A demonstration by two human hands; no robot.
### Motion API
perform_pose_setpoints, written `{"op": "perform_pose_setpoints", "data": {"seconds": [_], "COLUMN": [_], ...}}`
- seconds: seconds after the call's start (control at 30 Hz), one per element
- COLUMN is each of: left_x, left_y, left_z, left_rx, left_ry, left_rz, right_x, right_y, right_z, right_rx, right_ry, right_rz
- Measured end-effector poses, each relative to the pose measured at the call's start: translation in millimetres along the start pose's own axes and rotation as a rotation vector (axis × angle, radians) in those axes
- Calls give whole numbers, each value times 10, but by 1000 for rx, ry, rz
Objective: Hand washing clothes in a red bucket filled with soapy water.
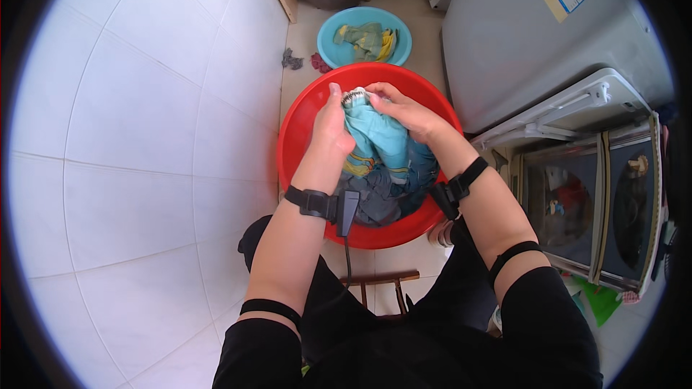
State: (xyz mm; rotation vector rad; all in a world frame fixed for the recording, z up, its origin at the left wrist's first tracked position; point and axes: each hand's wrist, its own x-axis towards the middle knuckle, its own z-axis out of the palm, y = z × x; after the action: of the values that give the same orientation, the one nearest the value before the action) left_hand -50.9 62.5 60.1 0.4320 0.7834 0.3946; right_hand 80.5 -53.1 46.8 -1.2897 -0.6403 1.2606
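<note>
Between my hands hangs a light turquoise garment (pixel 380 132) with a white, dark-patterned band at its top and yellow and red stripes lower down. My left hand (pixel 333 124) is closed on its left side, thumb pointing up. On the upper right edge, my right hand (pixel 405 109) grips the cloth with bent fingers. The garment is bunched, so its exact kind cannot be made out. Beneath it, dark grey-blue wet clothes (pixel 378 200) lie in a large red basin (pixel 297 112). The garment's lower end touches those clothes.
Beyond the red basin stands a light blue basin (pixel 329 49) holding green and yellow cloth (pixel 367 42). Small grey (pixel 292 60) and dark red cloths (pixel 319 63) lie on the floor beside it. A white tiled wall (pixel 137 122) is at left; a twin-tub washing machine (pixel 577 194) stands at right.
</note>
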Motion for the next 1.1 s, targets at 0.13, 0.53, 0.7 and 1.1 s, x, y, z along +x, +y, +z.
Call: {"op": "perform_pose_setpoints", "data": {"seconds": [0.13, 0.53, 0.7, 1.1], "left_x": [-102, -745, -1281, -1282], "left_y": [512, 882, 759, 1090], "left_z": [-472, -1215, -1267, -1711], "left_rx": [142, 934, 1288, 1096], "left_ry": [-35, 17, -437, -314], "left_rz": [143, 279, 406, 245], "right_x": [-238, -306, -263, -377], "right_y": [-292, -390, -416, -404], "right_z": [217, 781, 1401, 1537], "right_rx": [-504, 264, 268, -230], "right_ry": [-279, 147, 240, 307], "right_rz": [-50, -84, -98, -215]}}
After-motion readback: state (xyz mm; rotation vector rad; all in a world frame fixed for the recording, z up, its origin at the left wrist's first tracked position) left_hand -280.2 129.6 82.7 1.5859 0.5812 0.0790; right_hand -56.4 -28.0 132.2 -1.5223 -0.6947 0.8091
